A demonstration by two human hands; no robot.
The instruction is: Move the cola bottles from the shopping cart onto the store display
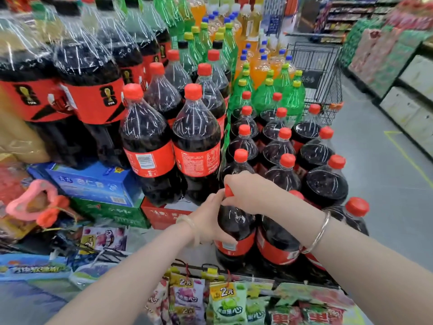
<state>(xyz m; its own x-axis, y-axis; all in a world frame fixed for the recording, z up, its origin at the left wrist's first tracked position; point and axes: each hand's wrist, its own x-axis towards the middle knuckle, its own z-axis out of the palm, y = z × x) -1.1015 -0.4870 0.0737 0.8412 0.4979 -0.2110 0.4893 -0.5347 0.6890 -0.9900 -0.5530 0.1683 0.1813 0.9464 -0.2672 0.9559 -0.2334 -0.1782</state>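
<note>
Lower centre of frame: my right hand (246, 191) grips the red cap of a dark plastic cola bottle (235, 227) among the cart's bottles; my left hand (210, 221) clasps its body.

Your right hand (248, 192) grips the red-capped neck of a cola bottle (235, 227); your left hand (210, 219) holds the same bottle's body just above its red label. The bottle stands upright among other cola bottles (324, 181) grouped at right. Two cola bottles (196, 146) stand on a red carton (161, 215) at the display, beside shrink-wrapped packs (91, 95). Candy bags (225, 303) hang along the near edge. A wire cart (316, 73) stands farther back in the aisle.
</note>
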